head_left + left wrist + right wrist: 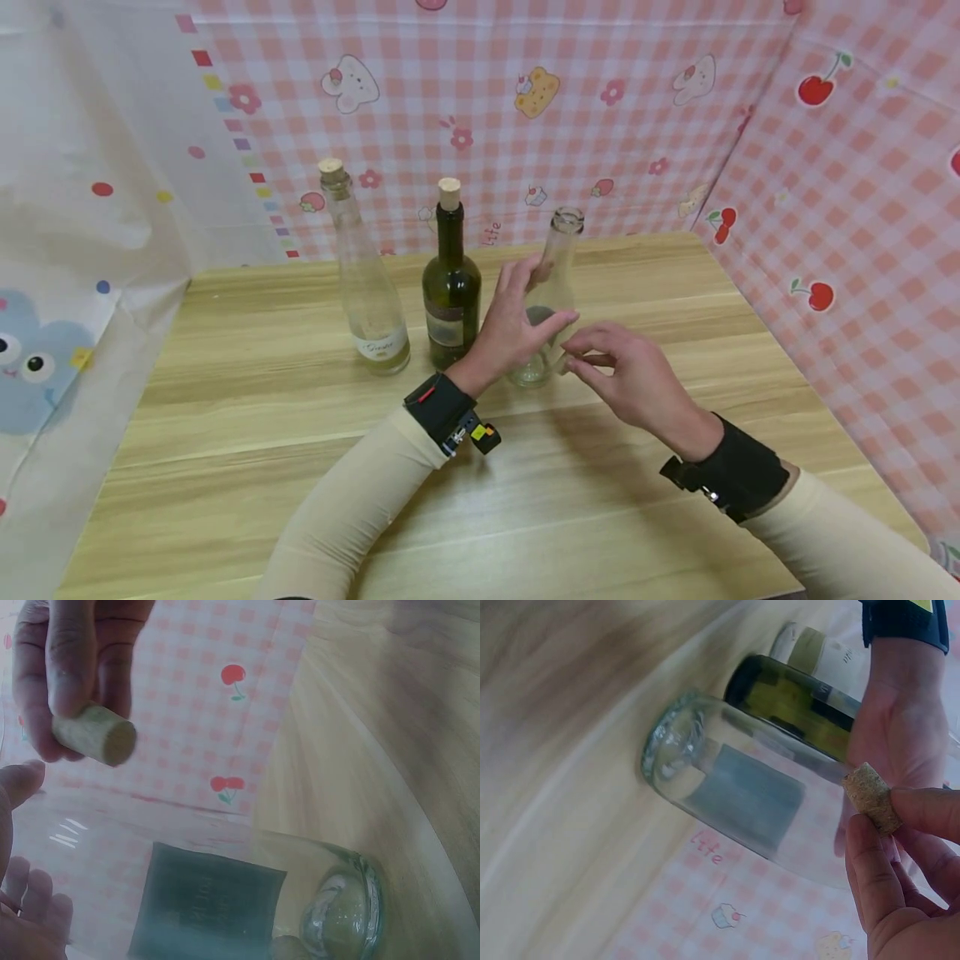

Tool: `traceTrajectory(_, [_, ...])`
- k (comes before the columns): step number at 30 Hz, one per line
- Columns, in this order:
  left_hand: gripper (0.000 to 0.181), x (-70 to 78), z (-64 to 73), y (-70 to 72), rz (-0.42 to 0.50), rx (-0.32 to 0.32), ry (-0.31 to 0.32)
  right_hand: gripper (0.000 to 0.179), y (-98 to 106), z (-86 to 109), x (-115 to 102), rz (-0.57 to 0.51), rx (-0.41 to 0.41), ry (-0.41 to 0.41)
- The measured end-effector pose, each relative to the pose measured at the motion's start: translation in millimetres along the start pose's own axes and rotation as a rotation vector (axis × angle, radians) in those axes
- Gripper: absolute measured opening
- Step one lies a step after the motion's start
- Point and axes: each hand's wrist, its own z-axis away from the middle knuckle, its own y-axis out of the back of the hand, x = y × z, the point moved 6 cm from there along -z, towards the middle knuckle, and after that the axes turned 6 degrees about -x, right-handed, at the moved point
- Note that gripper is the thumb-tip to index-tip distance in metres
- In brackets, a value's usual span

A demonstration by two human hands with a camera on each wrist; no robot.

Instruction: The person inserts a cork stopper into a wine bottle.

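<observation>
A clear glass bottle [532, 372] with a dark label and an uncorked mouth stands upright on the table. My left hand [516, 327] curves around its upper body, thumb across the near side and fingers on the far side. To the right of that bottle, my right hand [633, 377] pinches a small cork [872, 799] between thumb and fingertips. In the left wrist view the cork [94, 735] is held beside the bottle, apart from the glass. How firmly the left hand presses on the bottle cannot be seen.
A dark green wine bottle [451, 283] topped with a cork stands left of the clear one. Farther left is a tall clear bottle [367, 292], also corked, with a white label. Pink checked cloth [465, 108] rises behind the wooden table [285, 467] and along its right side.
</observation>
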Motion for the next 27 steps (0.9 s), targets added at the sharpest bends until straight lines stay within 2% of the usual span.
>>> traceTrajectory(16, [0.074,-0.6,1.2,-0.2,-0.006,-0.008,0.018,0.020,36.5,-9.4,-23.2,0.082,0.006,0.071])
traceTrajectory(27, [0.075,-0.7,1.4,-0.3,0.002,-0.007,0.007,0.022,64.4,-27.3,-44.6,0.212,0.039,0.144])
